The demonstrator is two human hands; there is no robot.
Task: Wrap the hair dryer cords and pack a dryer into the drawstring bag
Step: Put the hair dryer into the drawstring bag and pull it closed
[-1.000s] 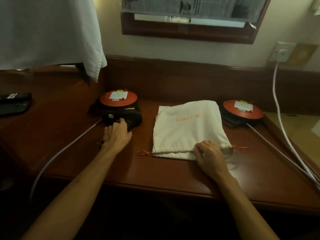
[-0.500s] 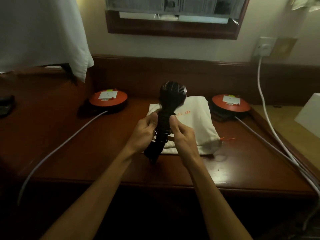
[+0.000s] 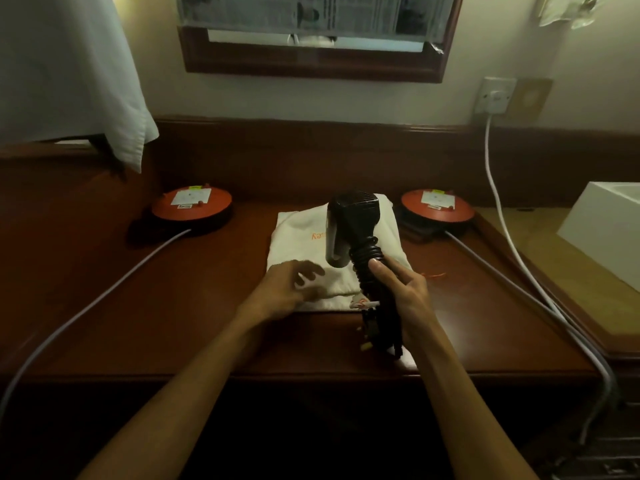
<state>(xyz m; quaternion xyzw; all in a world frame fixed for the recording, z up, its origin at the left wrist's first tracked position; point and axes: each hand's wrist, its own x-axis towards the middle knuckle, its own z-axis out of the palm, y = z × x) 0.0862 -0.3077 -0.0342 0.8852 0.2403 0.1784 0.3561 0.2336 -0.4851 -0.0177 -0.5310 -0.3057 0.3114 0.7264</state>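
Fingers (image 3: 382,270) of the right hand (image 3: 408,299) are curled round the handle of the black hair dryer (image 3: 353,230), thumb pressed on the cord (image 3: 367,254) that's coiled tight round the handle. I see the dryer held upright above the worktop (image 3: 173,306), head at the top w/ its grille facing away, nozzle pointing down-left. Plug (image 3: 369,327) sticks out at the bottom of the handle, just under my grip, w/ a small white tag beside it.

Left hand (image 3: 287,289) lies flat-ish on the near edge of the white drawstring bag (image 3: 298,237), fingers apart and relaxed, gripping nothing as far as I can tell; that hand is a bit blurred. Bag lies flat on the worktop directly behind the dryer, orange lettering partly hidden by the dryer head, orange drawstring end (image 3: 433,274) poking out on the right.

Further out: two round orange discs w/ white labels, one left (image 3: 191,201), one right (image 3: 437,203) of the bag, each w/ a grey cable (image 3: 104,296) running toward the near edge. White cable (image 3: 498,209) drops from a wall socket (image 3: 495,95) at upper right. White cloth (image 3: 69,74) hangs at upper left, framed mirror (image 3: 311,64) on the wall behind, white box (image 3: 602,230) at far right.
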